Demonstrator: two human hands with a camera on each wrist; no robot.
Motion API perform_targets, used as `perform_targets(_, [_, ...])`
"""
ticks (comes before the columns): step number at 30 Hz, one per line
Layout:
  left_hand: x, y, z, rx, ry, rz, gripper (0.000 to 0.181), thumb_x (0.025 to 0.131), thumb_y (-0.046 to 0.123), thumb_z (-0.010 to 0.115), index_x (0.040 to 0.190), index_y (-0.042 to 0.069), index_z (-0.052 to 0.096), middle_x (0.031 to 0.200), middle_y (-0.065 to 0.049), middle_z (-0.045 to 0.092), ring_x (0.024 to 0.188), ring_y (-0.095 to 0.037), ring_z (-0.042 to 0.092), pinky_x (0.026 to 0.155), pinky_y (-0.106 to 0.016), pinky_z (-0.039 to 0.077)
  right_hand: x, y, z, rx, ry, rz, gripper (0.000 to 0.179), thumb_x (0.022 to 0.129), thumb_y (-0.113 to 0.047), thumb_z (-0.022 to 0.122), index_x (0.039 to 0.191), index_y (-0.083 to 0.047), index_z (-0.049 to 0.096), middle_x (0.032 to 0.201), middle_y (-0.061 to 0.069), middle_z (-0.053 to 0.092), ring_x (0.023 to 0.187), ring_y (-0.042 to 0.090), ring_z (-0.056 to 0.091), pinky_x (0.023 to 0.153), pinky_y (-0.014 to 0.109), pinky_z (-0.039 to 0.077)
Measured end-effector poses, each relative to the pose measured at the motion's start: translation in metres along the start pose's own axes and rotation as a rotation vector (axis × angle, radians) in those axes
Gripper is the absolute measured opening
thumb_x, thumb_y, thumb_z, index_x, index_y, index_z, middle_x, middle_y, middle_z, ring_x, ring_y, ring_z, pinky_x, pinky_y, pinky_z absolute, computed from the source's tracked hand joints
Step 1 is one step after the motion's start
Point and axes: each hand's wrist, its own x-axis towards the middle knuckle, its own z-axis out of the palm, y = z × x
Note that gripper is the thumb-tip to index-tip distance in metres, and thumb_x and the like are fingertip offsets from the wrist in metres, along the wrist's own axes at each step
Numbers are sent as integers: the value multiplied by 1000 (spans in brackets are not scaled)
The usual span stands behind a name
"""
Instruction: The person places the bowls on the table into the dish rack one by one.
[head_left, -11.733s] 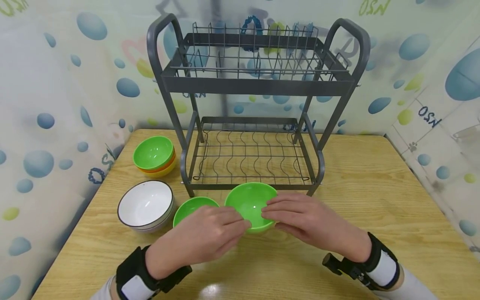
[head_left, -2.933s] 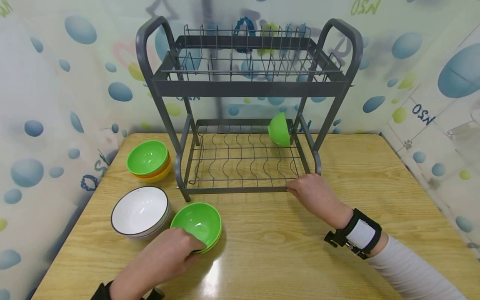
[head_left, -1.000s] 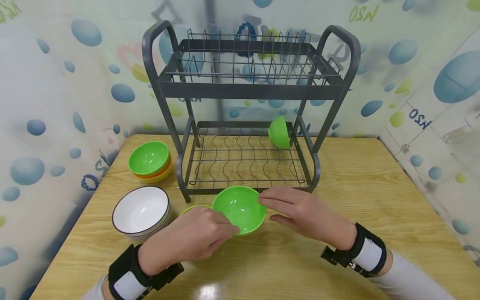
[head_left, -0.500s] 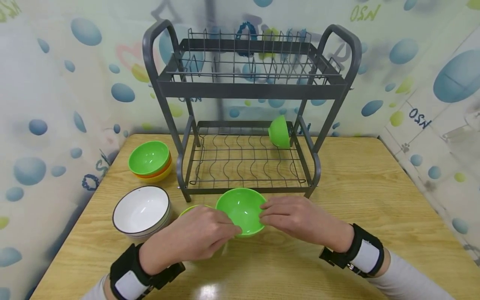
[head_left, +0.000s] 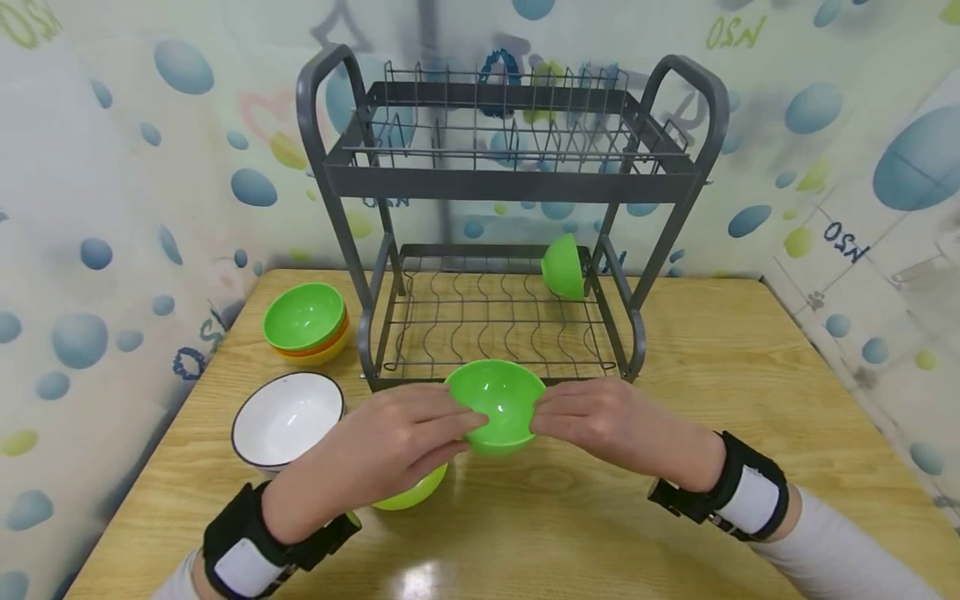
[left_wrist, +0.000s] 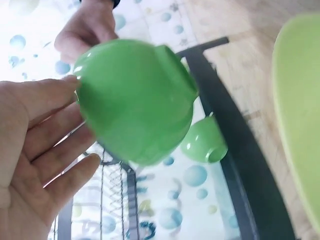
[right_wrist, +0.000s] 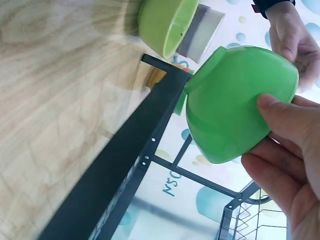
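1. Head view: You have the green bowl (head_left: 501,400) in both hands, just before the lower tier of the dark grey dish rack (head_left: 517,182), with its open side turned up and toward you. Your left hand (head_left: 386,442) reaches its fingers over the rim, while the thumb is below it. Your right hand (head_left: 615,425) grips the opposite rim. Inside the rack, at the rear right of the lower tier, the side-turned green bowl (head_left: 562,267) is standing. Left of the rack is the stack of green, orange and yellow bowls (head_left: 303,317); nearer to you than this stack is the white dark-rimmed bowl (head_left: 277,425). Before the rack's left part, the yellow-green bowl (head_left: 412,492) is on the wooden table (head_left: 750,375), partly hidden by your left hand.

2. Left wrist view: Your left thumb tip meets the rim, and some fingers pass behind the bowl, so the rim is between them.

3. Right wrist view: Your right thumb presses the outer wall, and your fingers go behind the rim, which makes a pinch. Whether the bowl touches the rack, you cannot tell here.
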Motion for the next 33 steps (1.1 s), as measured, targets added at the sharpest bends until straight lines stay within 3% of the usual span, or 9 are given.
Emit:
perform_targets(4, [2,-8,-15,17,102,-80,32,81,15,73,112,9,69,105,-1,72,98,-14,66,89,-31,54,3,3,-8,-27,-16,17,17,84,1,65,94,-12,68,95,-6,72,96,7,66,85,23,55])
perform_targets(8, [4,-22,-31,28,222,-219,33,81,8,72,114,5,68,107,-7,72,97,-19,67,85,-30,55,8,12,-14,-18,3,52,15,84,2,65,89,-12,67,88,-7,71,90,6,68,80,24,56])
perform_targets(10, [3,-32,-38,55,290,-310,28,84,6,69,112,3,68,105,-10,72,94,-20,67,84,-28,54,10,19,-15,18,17,89,14,84,-1,67,90,-13,69,88,-6,72,87,7,69,77,25,57])
perform_targets(15, [1,-56,-55,177,455,-573,23,91,10,61,111,1,68,104,-14,71,91,-27,66,82,-38,53,16,40,-17,151,56,194,21,80,-9,73,100,-12,73,94,-1,74,86,11,69,74,28,57])
perform_targets(17, [1,-66,-59,220,483,-652,27,93,13,59,116,0,65,108,-17,69,95,-31,64,84,-45,51,20,48,-17,187,68,233,24,79,-9,74,103,-9,73,94,1,75,86,11,70,73,27,57])
perform_targets(20, [2,-82,-62,247,469,-725,36,95,18,56,125,-2,57,118,-20,63,106,-33,59,91,-49,47,26,56,-17,254,70,315,30,80,-10,72,110,-6,72,97,4,75,83,9,69,69,25,56])
perform_targets(24, [3,-101,-59,153,470,-758,43,96,19,54,133,-2,50,128,-22,56,118,-33,52,101,-48,44,36,66,-16,390,49,467,31,86,-13,68,117,-8,70,101,4,74,84,7,69,70,21,56])
perform_targets(30, [8,-115,-57,-201,478,-834,47,100,27,45,143,8,43,139,-12,52,127,-23,50,109,-39,41,51,86,-20,513,72,707,34,90,-22,65,123,-15,67,107,3,73,90,8,67,75,26,57])
perform_targets(33, [12,-118,-57,-300,464,-879,47,101,32,41,144,13,43,138,-10,54,127,-19,50,110,-36,39,60,94,-28,583,98,797,35,91,-24,64,126,-17,65,115,3,71,100,9,65,87,32,54])
